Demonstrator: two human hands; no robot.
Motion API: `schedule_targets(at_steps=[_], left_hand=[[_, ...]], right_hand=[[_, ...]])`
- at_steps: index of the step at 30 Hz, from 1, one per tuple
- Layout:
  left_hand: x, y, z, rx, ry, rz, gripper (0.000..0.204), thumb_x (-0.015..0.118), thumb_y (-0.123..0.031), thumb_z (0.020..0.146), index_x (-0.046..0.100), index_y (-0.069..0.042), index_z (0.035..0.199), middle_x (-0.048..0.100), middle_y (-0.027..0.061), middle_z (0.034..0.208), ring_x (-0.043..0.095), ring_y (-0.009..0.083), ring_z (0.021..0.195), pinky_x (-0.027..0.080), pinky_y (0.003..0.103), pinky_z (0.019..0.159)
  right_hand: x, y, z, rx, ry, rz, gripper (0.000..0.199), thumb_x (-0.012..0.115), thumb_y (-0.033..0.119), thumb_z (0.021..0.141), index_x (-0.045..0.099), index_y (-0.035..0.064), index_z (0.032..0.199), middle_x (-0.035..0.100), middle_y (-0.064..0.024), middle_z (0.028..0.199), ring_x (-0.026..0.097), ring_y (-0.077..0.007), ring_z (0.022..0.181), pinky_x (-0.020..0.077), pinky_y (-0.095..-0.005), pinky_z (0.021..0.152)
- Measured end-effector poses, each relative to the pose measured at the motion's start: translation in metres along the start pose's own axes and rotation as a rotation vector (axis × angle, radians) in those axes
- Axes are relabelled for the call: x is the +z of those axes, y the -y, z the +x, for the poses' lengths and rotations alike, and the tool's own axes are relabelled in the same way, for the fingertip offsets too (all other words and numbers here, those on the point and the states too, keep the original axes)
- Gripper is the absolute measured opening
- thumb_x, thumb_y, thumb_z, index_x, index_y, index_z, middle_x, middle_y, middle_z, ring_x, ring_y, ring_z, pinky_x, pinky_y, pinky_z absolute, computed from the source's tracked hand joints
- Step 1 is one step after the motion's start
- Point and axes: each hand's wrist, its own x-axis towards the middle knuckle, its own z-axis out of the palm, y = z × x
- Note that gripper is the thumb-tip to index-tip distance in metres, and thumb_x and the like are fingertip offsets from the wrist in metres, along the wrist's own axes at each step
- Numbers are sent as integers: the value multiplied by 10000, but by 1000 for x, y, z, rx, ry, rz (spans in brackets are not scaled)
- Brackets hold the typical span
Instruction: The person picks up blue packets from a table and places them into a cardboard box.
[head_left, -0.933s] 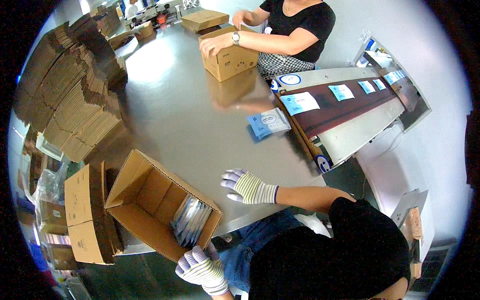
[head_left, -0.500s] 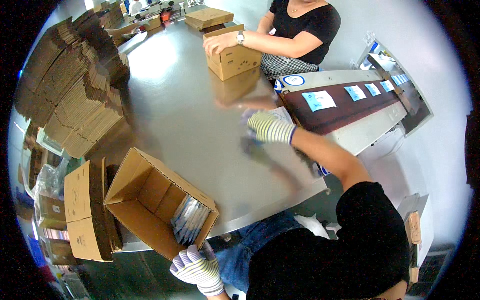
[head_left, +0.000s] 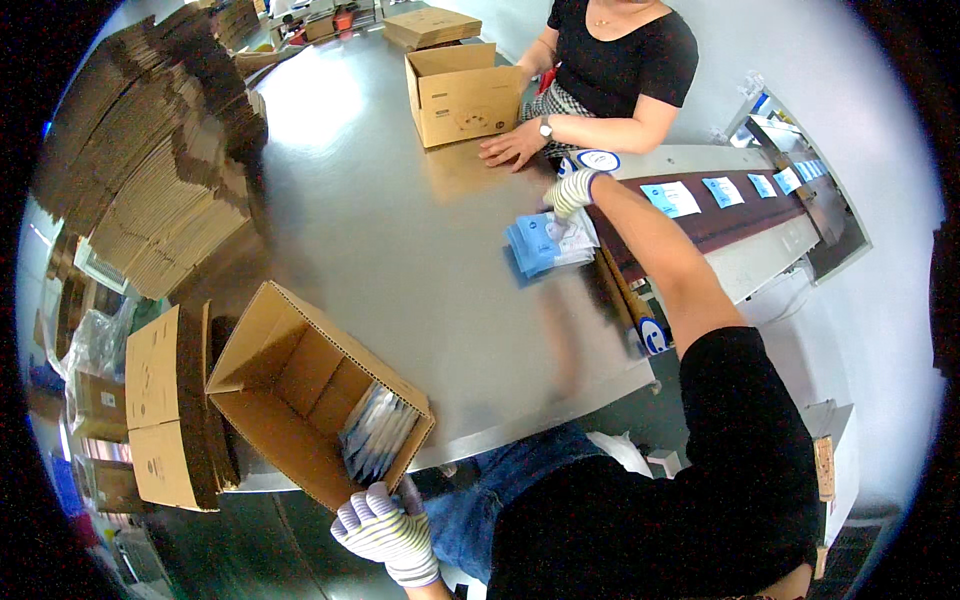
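My left hand point(head_left: 385, 535), in a striped glove, grips the near rim of an open cardboard box point(head_left: 325, 330) that lies tilted with its opening toward me. Inside it, a row of flat silvery-blue packets point(head_left: 378, 435) leans against the right wall. Across the table, my right hand point(head_left: 573, 193), in a matching glove, is closed at the far edge of a small fanned stack of blue-and-white packets point(head_left: 540, 243) by the conveyor's end. Its fingertips are partly hidden there.
A conveyor point(head_left: 740, 220) carries spaced packets at the right. A co-worker's hand point(head_left: 513, 147) rests on the metal table point(head_left: 400, 250) beside another open box point(head_left: 465, 105). Flattened cartons point(head_left: 160, 150) are piled high at left; folded cartons point(head_left: 165, 410) stand beside my box.
My right hand has moved away from me and rightward; the packet stack now shows below it. The co-worker's hand has left the far box for the table. My left hand stays at the box rim.
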Motion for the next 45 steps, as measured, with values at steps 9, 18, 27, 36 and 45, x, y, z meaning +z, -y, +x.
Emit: schedule_targets(at_steps=[9, 18, 27, 36, 45], left_hand=[[-1, -3, 3, 1, -50, -16, 249, 665, -350, 765, 505, -161, 792, 454, 24, 656, 477, 228, 635, 332, 381, 602], [0, 3, -7, 21, -33, -47, 318, 716, -371, 687, 519, -156, 816, 476, 31, 710, 474, 233, 654, 324, 384, 598], [-6, -12, -8, 50, 47, -39, 252, 671, -333, 710, 495, -188, 816, 434, 8, 699, 466, 219, 663, 343, 384, 607], [-17, -31, -19, 70, -42, -18, 229, 612, -299, 770, 451, -136, 751, 428, 35, 656, 442, 230, 620, 400, 421, 674], [-12, -23, -23, 44, -47, -19, 238, 608, -328, 776, 466, -137, 764, 434, 42, 658, 460, 247, 612, 360, 404, 601]], right_hand=[[32, 130, -52, 2, -138, 140, 554, 723, 384, 652, 598, -24, 1006, 653, -216, 910, 634, -367, 865, 510, -437, 732], [58, 246, -111, -202, -399, 167, 658, 734, 470, 665, 598, 12, 1117, 646, -258, 915, 643, -357, 887, 505, -459, 795], [-94, 318, -113, -1294, -1022, 456, 369, 733, 278, 712, 608, 76, 995, 661, -82, 923, 643, -227, 847, 516, -362, 774], [-46, 429, -25, -502, -692, -396, 617, 666, 288, 736, 513, -101, 1190, 560, -258, 1179, 559, -390, 1075, 472, -535, 884], [-40, 396, -126, -981, -652, -96, 338, 479, 209, 874, 574, 50, 1157, 553, -174, 1161, 549, -325, 1079, 465, -441, 914]])
